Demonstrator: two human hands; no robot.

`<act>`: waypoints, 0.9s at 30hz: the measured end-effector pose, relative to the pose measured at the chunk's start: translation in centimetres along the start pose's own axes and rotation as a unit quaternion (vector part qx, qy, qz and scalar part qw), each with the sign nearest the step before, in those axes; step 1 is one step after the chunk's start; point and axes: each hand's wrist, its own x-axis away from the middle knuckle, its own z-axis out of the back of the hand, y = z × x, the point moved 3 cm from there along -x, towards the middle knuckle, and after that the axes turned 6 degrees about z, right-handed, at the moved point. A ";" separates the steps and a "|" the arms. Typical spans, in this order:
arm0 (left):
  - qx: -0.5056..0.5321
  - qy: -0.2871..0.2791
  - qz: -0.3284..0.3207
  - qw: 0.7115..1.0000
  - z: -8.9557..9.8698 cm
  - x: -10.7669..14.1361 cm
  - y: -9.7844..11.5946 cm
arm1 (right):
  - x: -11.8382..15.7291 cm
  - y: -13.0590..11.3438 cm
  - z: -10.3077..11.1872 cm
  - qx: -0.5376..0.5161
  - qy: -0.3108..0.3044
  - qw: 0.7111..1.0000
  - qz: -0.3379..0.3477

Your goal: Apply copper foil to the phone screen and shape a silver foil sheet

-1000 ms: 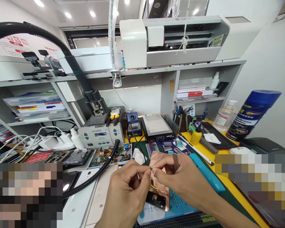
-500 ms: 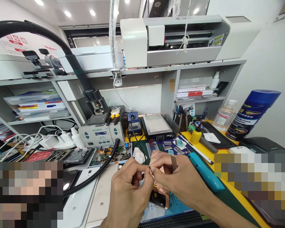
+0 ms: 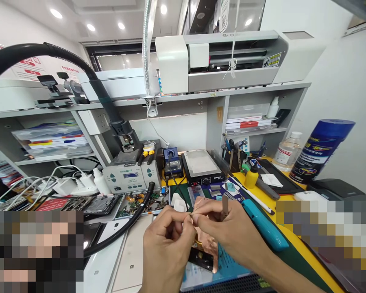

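My left hand (image 3: 169, 244) and my right hand (image 3: 224, 228) meet fingertip to fingertip, each closed in a pinch. What lies between the fingertips is too small to make out. Between the fingers of my right hand sticks up a flat greyish strip (image 3: 225, 204), its kind unclear. Just below the hands lies a copper-coloured sheet or panel (image 3: 210, 241), with a black section (image 3: 201, 259) at its near end that looks like part of an opened phone. My hands cover much of it. Under it spreads a blue mat (image 3: 228, 264).
Pale phones (image 3: 132, 248) lie left, beneath a black hose (image 3: 122, 228). A tray of small circuit parts (image 3: 158, 197), a heating plate (image 3: 201, 162) and a soldering station (image 3: 132, 175) stand behind. A teal tool (image 3: 265, 226), yellow bottle (image 3: 251, 177) and spray can (image 3: 321, 150) are right.
The camera view has shifted slightly, so the background sits a little lower. My hands stay pinched together, with the fingertips barely moved and more of the copper-coloured sheet showing.
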 end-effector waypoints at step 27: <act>-0.070 -0.015 -0.115 0.991 0.6 -0.2 0.5 | 0.1 0.0 0.9 -0.019 -0.043 0.999 -0.021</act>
